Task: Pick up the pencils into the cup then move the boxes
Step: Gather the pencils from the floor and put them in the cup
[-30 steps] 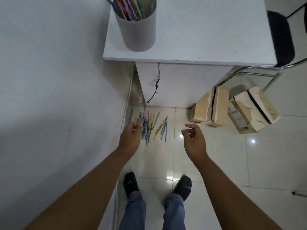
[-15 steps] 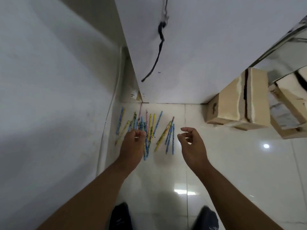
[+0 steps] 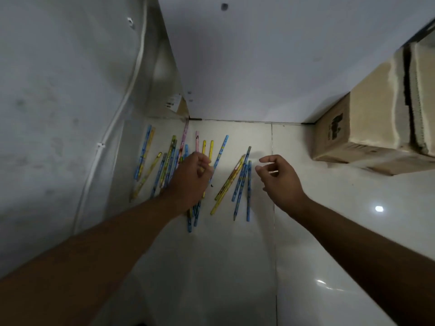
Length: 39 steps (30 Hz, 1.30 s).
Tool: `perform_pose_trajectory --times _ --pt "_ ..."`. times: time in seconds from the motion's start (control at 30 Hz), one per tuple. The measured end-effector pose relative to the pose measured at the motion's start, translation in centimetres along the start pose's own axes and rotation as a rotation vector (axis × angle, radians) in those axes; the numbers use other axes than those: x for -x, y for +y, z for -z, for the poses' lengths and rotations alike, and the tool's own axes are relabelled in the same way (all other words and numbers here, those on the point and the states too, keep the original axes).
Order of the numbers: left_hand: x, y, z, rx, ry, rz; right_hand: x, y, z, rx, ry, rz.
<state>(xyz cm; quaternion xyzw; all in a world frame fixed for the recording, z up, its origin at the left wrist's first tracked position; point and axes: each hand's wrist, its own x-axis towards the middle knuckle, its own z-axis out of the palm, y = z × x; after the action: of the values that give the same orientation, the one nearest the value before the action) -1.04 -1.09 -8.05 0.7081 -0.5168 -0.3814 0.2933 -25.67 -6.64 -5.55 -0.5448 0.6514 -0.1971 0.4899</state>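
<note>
**Slick tiles, crossed pencils: a scoop could scatter them**

The pencils lie fanned on the floor at 12 o'clock, with a box at 2 o'clock. The left hand curls over the heap, and I cannot tell whether it is grasping one. The right hand hovers, fingers loosely released and empty. A hasty grab may roll pencils away.

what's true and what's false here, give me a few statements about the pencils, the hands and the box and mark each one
1. The pencils lie scattered on the floor tiles. True.
2. The right hand holds a bundle of pencils. False: it holds nothing, its fingers loosely curled, just right of the pencils.
3. The cardboard box stands on the floor to the right of the pencils. True.
4. All the pencils are red. False: they are mostly blue and yellow, with a few pink.
5. The left hand is over the left group of pencils. True.
</note>
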Motion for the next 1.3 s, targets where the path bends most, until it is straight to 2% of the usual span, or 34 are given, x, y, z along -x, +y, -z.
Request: perform_pose_trajectory --times 0.2,0.27,0.4,0.47,0.53,0.67,0.8,0.93,1.03,1.13,1.3 --pt "-6.7 1.8 -0.2 -0.079 -0.287 -0.192 -5.4 2.2 -0.2 0.301 -0.128 0.096" --pt "-8.4 2.6 0.2 -0.132 -0.284 -0.232 -6.5 2.2 -0.7 0.377 -0.134 0.111" --pt "-9.2 4.1 0.8 -0.105 -0.222 -0.167 -6.1 1.4 -1.0 0.521 -0.172 0.032" --pt "-8.3 3.6 0.1 -0.078 -0.229 -0.131 -5.4 1.5 -1.5 0.489 -0.218 -0.093" --pt "-7.1 1.9 -0.7 -0.058 -0.308 -0.135 -5.2 2.0 -2.2 0.422 -0.25 -0.207" --pt "-5.7 -0.8 -1.1 -0.138 -0.456 -0.218 -6.0 2.3 -3.3 0.353 -0.257 -0.267" --pt "-6.4 -1.1 0.1 -0.168 -0.387 -0.218 -6.7 1.6 -3.8 0.363 -0.216 -0.273" --pt "-7.5 -0.7 0.1 -0.139 -0.257 -0.247 -6.0 1.6 -4.2 0.595 -0.165 -0.077" --pt "-7.7 -0.8 0.3 -0.163 -0.283 -0.315 -5.3 1.2 -4.6 0.689 -0.161 0.073" --pt "-7.8 -0.9 0.8 -0.197 -0.291 -0.328 -5.3 1.0 -4.4 0.704 -0.188 0.07" --pt "-7.9 -0.7 1.7 -0.291 -0.177 -0.318 -5.9 -0.1 -3.9 0.779 -0.244 0.061"
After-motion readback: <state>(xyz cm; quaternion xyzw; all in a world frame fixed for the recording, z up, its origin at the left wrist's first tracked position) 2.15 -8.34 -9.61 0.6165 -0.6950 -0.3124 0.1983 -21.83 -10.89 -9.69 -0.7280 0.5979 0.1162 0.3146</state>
